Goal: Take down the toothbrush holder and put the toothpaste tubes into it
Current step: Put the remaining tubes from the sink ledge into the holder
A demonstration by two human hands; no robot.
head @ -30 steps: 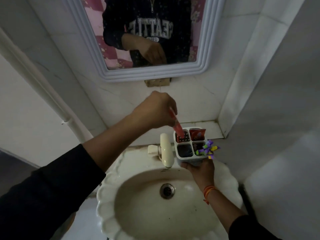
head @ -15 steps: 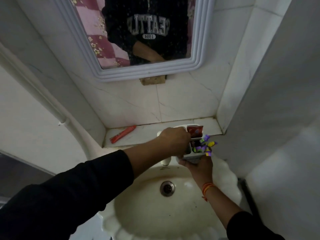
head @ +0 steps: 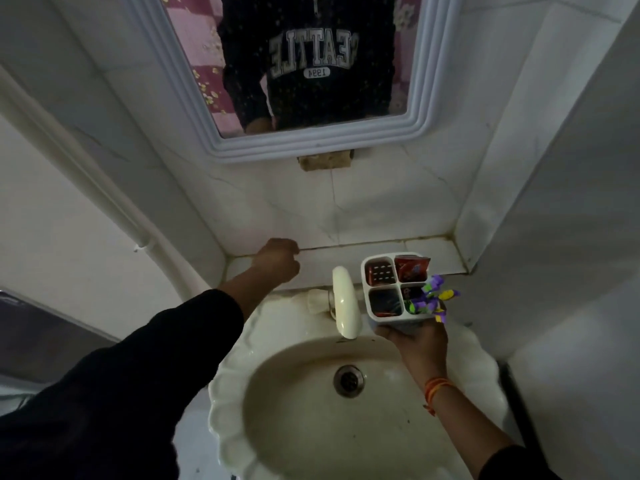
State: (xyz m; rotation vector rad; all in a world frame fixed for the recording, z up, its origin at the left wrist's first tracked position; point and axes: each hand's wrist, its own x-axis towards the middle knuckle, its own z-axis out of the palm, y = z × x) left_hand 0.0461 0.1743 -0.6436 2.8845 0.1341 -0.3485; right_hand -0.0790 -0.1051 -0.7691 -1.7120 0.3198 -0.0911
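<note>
Risks first:
- Holder (head: 394,289), white, 4 compartments, sits in mid-air at right of centre, over the basin's (head: 478,355) right rim, just right of the tap (head: 344,303). Only the right hand (head: 417,336) supports it, from underneath. A tilt toward the bowl would likely tip out the contents; drain (head: 348,380) is open below
- Purple and yellow item (head: 434,299) sticks out over the holder's right edge from the lower right compartment; judged the loosest thing in there, first to fall if the holder is bumped
- Red tube (head: 412,266) stands in the upper right compartment, top poking above the rim. Upper left compartment shows something reddish low down; too dark to name. Lower left looks dark; contents unclear
- Left arm reaches across to the ledge (head: 381,254); swinging back to the holder, it passes near the tap, and a knock there could jar the load

Grip:
- Left hand (head: 277,259), centre-left of frame, rests on the ledge at the wall joint, fingers curled in tight. Its back faces the camera, so what it closes on, if anything, cannot be seen. No tube visible on the bare ledge
- Right hand: palm up, fingers wrapped under and around the holder's base, closed on it. Orange thread on the wrist (head: 436,386)

Judgement: task well along; holder is down and at least 1 tube is in
</note>
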